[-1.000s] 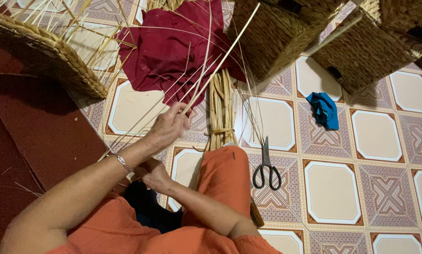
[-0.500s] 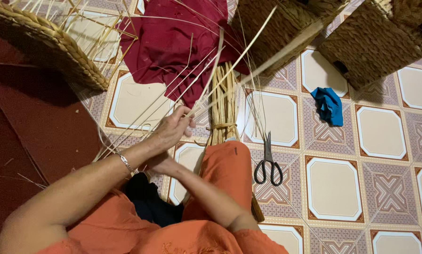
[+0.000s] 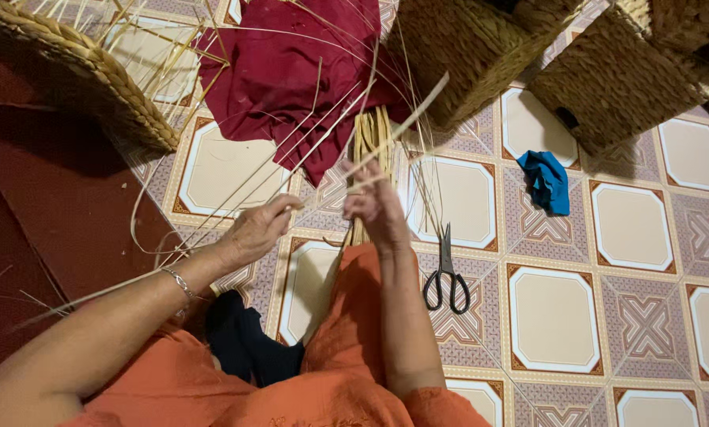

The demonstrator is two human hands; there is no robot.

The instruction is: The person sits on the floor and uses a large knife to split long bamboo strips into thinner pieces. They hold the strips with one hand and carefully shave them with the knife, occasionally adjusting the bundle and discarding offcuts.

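Note:
My left hand (image 3: 258, 228) pinches a bunch of long thin straw strands (image 3: 323, 138) that fan up and to the right over the tiled floor. My right hand (image 3: 374, 204) has risen beside it and grips one flat pale strand (image 3: 406, 122) that points up-right. Just beyond both hands lies a tied bundle of thick straw stalks (image 3: 370, 142), resting along my orange-clad knee (image 3: 354, 308). A silver bracelet (image 3: 180, 281) circles my left wrist.
A dark red cloth (image 3: 291, 71) lies ahead. An unfinished woven basket (image 3: 69, 63) sits top left, and woven baskets (image 3: 481, 39) (image 3: 615, 79) top right. Black-handled scissors (image 3: 447, 277) and a blue rag (image 3: 546, 180) lie on the patterned tiles to the right. A dark red mat (image 3: 46, 205) covers the left.
My right hand came up from beneath my left arm and took hold of a strand beside the left hand. The view shifted slightly downward.

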